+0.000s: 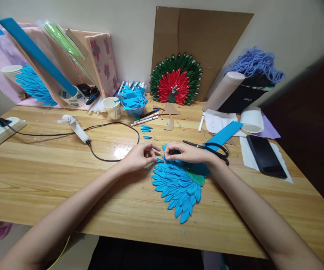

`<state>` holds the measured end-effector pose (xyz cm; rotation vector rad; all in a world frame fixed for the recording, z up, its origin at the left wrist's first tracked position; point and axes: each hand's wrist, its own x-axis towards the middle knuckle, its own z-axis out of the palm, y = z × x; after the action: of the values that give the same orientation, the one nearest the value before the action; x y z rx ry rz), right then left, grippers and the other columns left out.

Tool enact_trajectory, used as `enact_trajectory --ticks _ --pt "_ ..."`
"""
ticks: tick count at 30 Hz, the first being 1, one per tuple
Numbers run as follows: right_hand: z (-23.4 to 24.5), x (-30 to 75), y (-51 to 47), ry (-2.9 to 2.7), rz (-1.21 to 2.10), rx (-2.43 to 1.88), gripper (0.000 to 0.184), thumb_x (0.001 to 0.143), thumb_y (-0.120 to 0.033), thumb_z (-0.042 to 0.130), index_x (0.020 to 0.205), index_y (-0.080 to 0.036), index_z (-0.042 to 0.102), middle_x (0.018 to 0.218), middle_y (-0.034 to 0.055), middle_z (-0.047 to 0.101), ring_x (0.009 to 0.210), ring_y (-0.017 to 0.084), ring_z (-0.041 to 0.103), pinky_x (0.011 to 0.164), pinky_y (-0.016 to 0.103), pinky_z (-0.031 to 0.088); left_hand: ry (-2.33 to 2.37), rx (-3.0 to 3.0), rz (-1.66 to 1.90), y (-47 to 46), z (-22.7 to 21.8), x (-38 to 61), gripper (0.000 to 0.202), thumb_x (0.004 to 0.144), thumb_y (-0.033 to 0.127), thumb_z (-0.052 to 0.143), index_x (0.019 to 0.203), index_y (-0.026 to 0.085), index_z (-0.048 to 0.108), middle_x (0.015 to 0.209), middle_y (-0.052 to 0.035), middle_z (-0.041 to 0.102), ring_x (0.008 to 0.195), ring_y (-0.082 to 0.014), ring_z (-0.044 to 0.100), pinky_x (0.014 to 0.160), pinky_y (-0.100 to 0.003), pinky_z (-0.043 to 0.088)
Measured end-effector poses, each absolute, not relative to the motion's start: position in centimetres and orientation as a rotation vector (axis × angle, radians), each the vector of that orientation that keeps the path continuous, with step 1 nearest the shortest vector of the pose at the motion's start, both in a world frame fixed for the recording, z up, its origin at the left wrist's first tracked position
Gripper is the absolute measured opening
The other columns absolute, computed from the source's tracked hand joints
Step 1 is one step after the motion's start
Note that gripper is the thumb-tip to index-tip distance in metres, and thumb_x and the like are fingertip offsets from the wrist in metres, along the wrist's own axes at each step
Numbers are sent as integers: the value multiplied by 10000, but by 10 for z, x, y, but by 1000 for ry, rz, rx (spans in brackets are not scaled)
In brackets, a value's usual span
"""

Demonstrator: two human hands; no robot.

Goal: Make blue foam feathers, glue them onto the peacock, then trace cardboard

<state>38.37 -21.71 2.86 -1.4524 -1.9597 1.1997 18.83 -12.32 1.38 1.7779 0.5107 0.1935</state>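
Note:
A peacock-like craft piece of layered blue petals (pixel 176 187) lies on the wooden table, with a green piece (pixel 195 176) at its right side. My left hand (pixel 141 155) is at its upper left edge, thumb and fingers pinched on a small blue petal (pixel 160 160). My right hand (pixel 186 153) reaches over the top of the craft piece, its thumb and forefinger closed at the same edge; what they grip is too small to make out. Several loose blue petals (pixel 146 129) lie beyond my left hand. Black-handled scissors (pixel 219 148) rest beside my right wrist.
A white glue gun (pixel 76 129) stands at left, its black cord looping across the table. Behind are a paper cup (pixel 112 108), a tub of blue scraps (pixel 134 100) and a red-green peacock craft (pixel 176 80). A blue strip (pixel 225 135) and phone (pixel 266 155) lie at right.

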Motion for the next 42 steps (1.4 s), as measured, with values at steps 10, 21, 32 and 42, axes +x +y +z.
enact_trajectory --ticks 10,21,32,42 --pt "27 385 -217 -1962 1186 -1456 154 839 -310 520 848 -171 585 888 31 570 848 151 517 779 272 396 446 1809 150 -121 8 201 281 677 171 609 951 114 585 618 9 574 550 -91 507 538 -212 375" --pt "23 383 -216 -1936 1151 -1478 144 822 -308 534 841 -185 606 875 29 583 848 160 520 782 287 396 438 1848 130 -120 7 201 285 671 132 578 956 117 580 618 9 584 541 -90 513 531 -208 384" --pt "23 374 -216 -1917 1078 -1557 154 788 -311 584 852 -171 591 836 28 594 758 152 519 670 267 399 406 1999 135 -121 5 197 242 705 149 555 945 137 575 663 -1 596 575 -99 527 539 -208 394" --pt "23 372 -217 -1941 1031 -1591 138 773 -273 607 859 -166 590 856 27 593 774 148 518 680 257 401 414 2140 134 -123 12 196 185 760 194 523 925 147 594 681 -3 590 607 -111 530 557 -217 382"
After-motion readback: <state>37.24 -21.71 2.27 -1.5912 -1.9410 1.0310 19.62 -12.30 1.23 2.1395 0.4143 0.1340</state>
